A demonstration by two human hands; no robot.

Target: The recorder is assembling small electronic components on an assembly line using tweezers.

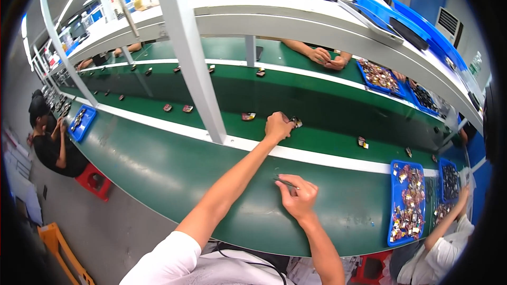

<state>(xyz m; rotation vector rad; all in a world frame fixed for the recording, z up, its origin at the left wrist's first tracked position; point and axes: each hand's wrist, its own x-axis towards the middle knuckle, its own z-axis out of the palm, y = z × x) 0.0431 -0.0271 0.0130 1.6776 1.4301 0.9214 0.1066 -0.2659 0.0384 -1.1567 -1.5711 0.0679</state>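
My left hand (278, 125) reaches far out over the green conveyor belt (174, 163) and closes its fingers on a small dark component (296, 122) lying on the belt's middle lane. Closer to me, my right hand (298, 196) rests on the near green strip and pinches thin metal tweezers (285, 182) that point left. Several more small components, such as one (248, 116) just left of my left hand and another (362, 142) to its right, lie spaced along the belt.
A white post (193, 58) rises from the belt's white divider, carrying an overhead shelf (296, 18). Blue trays of parts (406, 200) sit at the right, another blue tray (82, 123) at the left. Other people work on the left, right and far side.
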